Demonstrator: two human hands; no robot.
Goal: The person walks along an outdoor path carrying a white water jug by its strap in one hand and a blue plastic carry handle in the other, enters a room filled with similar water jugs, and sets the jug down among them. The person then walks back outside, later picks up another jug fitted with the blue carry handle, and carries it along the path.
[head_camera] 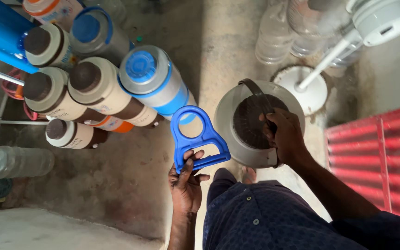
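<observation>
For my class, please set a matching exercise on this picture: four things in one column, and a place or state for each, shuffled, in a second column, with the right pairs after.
Things
1. blue bottle-carrier handle
2. large jug with a dark strap
3. white fan stand
4. red ribbed panel

Places or states
A. along the right edge of the view
B. held by the right hand, by its strap
C. on the floor beyond the jug
D. pinched in the left hand, ring end pointing away

Pairs: 1-D, 2-B, 3-C, 4-A
</observation>
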